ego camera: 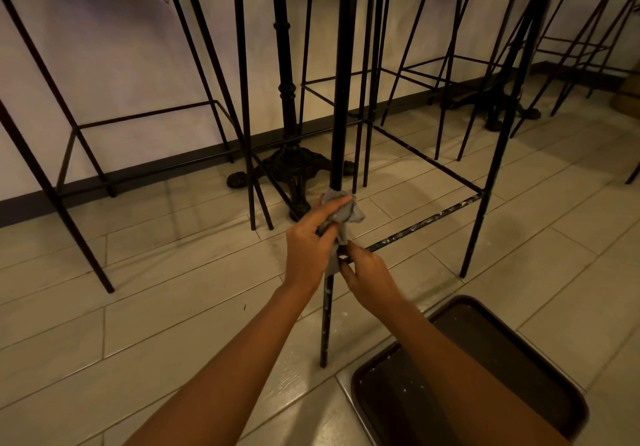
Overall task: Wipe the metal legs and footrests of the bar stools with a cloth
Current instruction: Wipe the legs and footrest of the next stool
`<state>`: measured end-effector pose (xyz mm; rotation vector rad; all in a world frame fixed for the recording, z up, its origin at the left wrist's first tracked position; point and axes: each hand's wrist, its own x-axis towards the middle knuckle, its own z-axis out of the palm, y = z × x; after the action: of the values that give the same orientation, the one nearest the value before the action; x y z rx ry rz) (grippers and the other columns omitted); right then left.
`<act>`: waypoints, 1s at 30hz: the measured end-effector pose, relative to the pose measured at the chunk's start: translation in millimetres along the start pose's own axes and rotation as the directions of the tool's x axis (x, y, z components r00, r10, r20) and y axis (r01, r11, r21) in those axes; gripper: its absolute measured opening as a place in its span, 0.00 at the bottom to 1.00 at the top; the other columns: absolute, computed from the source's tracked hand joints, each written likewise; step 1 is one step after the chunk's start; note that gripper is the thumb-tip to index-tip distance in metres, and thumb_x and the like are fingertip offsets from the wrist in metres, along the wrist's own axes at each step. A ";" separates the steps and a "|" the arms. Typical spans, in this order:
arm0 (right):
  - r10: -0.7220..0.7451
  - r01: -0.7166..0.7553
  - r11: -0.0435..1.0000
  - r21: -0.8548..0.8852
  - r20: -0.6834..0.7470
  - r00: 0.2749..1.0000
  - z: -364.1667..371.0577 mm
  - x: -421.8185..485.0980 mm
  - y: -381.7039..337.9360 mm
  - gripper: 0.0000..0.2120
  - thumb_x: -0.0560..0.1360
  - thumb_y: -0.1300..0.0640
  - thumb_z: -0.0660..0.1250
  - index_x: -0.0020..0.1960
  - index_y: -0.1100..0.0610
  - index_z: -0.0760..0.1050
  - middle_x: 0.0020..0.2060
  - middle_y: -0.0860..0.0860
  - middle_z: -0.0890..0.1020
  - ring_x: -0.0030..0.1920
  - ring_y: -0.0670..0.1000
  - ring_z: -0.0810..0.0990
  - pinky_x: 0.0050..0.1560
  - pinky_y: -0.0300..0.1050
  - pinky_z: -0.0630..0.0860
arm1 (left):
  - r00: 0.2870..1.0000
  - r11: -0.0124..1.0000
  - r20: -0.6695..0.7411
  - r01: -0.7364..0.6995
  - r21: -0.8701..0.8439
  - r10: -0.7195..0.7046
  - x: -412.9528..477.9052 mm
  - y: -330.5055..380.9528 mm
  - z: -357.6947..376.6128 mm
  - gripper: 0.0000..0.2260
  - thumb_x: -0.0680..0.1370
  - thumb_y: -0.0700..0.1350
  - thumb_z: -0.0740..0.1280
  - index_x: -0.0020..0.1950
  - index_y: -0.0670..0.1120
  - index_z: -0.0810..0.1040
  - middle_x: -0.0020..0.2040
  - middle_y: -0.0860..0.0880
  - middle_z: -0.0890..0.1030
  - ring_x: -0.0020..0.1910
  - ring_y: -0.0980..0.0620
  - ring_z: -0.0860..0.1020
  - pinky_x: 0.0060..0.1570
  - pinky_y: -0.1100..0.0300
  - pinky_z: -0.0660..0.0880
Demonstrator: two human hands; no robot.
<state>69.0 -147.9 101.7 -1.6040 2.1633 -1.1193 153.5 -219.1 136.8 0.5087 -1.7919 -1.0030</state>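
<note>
A black metal bar stool stands right in front of me, its near leg [326, 324] speckled with white marks. My left hand [311, 241] presses a crumpled grey cloth [343, 211] around that leg, just above where the footrest bar [426, 225] joins it. My right hand [367, 274] pinches the joint of leg and footrest, touching the cloth's lower end. The footrest is also speckled white and runs right to the stool's other front leg [479, 210].
More black stools stand at left [55, 182] and at the back right [450, 74]. An ornate cast-iron table base [291, 168] stands behind the leg. A dark tray [485, 376] lies on the tiled floor at the lower right. A wall with dark skirting runs behind.
</note>
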 end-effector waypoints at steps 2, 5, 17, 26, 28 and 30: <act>-0.003 0.003 1.000 -0.008 -0.009 1.000 1.9 -0.4 1.8 0.10 0.76 0.64 0.60 0.57 0.62 0.73 0.52 0.58 0.81 0.51 0.56 0.79 0.50 0.45 0.74 | 0.999 1.000 -0.024 -0.025 0.011 0.025 -2.2 -3.0 4.6 0.18 0.75 0.34 0.64 0.62 0.49 0.75 0.58 0.50 0.78 0.57 0.60 0.77 0.59 0.62 0.75; 0.001 -0.001 1.000 -0.024 -0.014 1.000 1.7 -0.8 2.8 0.10 0.76 0.64 0.61 0.56 0.62 0.74 0.50 0.58 0.81 0.50 0.56 0.79 0.47 0.40 0.71 | 0.998 0.999 -0.053 -0.028 0.038 0.030 -8.6 -8.8 9.6 0.19 0.74 0.34 0.65 0.62 0.50 0.74 0.57 0.50 0.78 0.54 0.61 0.78 0.56 0.65 0.76; -0.001 0.001 1.000 -0.011 -0.052 0.999 4.6 -3.9 8.5 0.08 0.74 0.65 0.64 0.53 0.64 0.75 0.48 0.59 0.82 0.48 0.56 0.79 0.44 0.33 0.66 | 0.993 0.999 0.115 0.031 0.020 -0.033 -7.4 -9.1 -11.5 0.19 0.73 0.29 0.64 0.55 0.51 0.76 0.50 0.58 0.79 0.47 0.70 0.78 0.48 0.75 0.73; -0.001 0.003 1.000 0.022 -0.070 0.998 9.0 -4.3 12.1 0.09 0.74 0.66 0.64 0.54 0.64 0.75 0.48 0.58 0.82 0.48 0.55 0.79 0.46 0.34 0.67 | 1.000 1.000 -0.010 0.005 0.006 -0.005 -11.1 -12.5 1.3 0.16 0.74 0.30 0.63 0.56 0.46 0.78 0.49 0.52 0.80 0.46 0.67 0.79 0.47 0.72 0.75; 0.006 -0.004 0.999 0.033 -0.067 0.998 9.7 -4.7 12.4 0.08 0.74 0.65 0.64 0.53 0.63 0.75 0.48 0.57 0.82 0.48 0.54 0.79 0.47 0.35 0.67 | 1.000 1.000 -0.009 0.013 0.003 -0.013 -15.6 -16.2 1.4 0.15 0.73 0.31 0.64 0.54 0.48 0.78 0.48 0.53 0.80 0.47 0.67 0.79 0.47 0.72 0.75; 0.014 -0.012 0.999 0.036 -0.069 0.998 9.8 -4.8 13.8 0.07 0.74 0.65 0.64 0.52 0.63 0.76 0.48 0.57 0.82 0.48 0.53 0.79 0.47 0.33 0.67 | 1.000 1.000 0.010 0.027 0.009 -0.027 -20.8 -21.5 -0.2 0.14 0.73 0.32 0.65 0.52 0.48 0.78 0.48 0.54 0.80 0.47 0.66 0.79 0.48 0.72 0.75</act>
<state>66.6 -146.4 84.4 -1.5564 2.1803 -1.2193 160.5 -216.6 107.9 0.5355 -1.8036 -1.0180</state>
